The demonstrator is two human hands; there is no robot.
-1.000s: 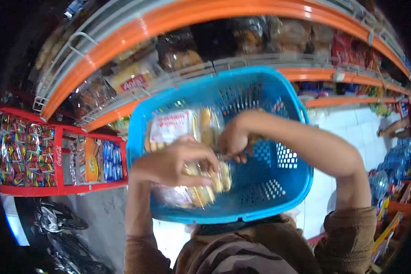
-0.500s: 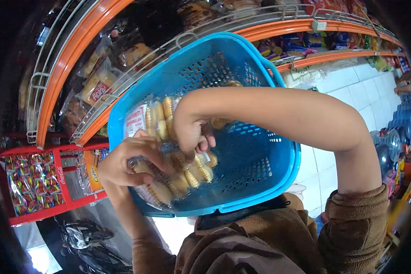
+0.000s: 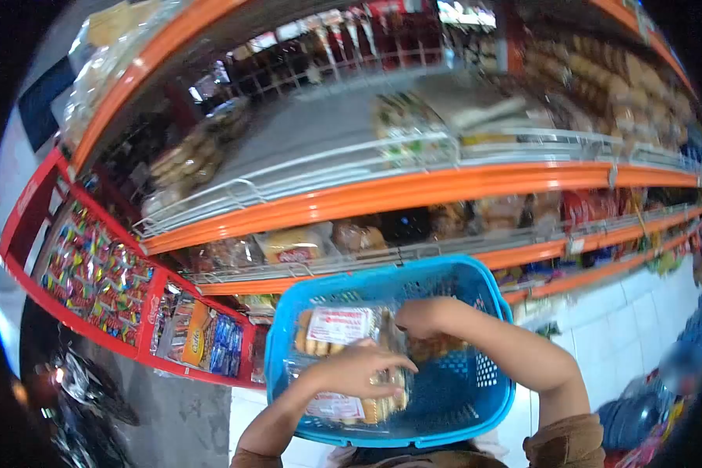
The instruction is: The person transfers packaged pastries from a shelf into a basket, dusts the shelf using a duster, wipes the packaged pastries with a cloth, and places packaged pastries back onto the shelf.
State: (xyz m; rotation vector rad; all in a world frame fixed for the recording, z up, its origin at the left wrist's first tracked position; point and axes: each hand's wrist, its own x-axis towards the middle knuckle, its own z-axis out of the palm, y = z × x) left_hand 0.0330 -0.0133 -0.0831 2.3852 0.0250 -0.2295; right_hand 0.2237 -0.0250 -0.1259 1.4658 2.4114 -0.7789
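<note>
A blue plastic basket (image 3: 452, 417) stands in front of me, holding clear packs of round golden pastries. One pack with a white, red-printed label (image 3: 339, 324) lies at the basket's back left. Another labelled pack (image 3: 339, 407) lies nearer to me, partly under my left hand (image 3: 359, 370), whose fingers are apart and rest over its right end. My right hand (image 3: 430, 318) reaches in from the right with curled fingers beside the packs; what they grip is hidden. Below that wrist is a darker pack (image 3: 438, 347).
Behind the basket run orange-edged shelves (image 3: 382, 199) with wire rails and bagged bread (image 3: 292, 246). A red rack (image 3: 154, 312) of sachets is at left, with a motorcycle (image 3: 93, 390) beyond. Blue water bottles (image 3: 628, 417) stand at right on white tiles (image 3: 600, 335).
The view has tilted up, so more shelving shows and the basket sits lower. My left hand has spread over the near pack; my right hand has shifted toward the basket's back.
</note>
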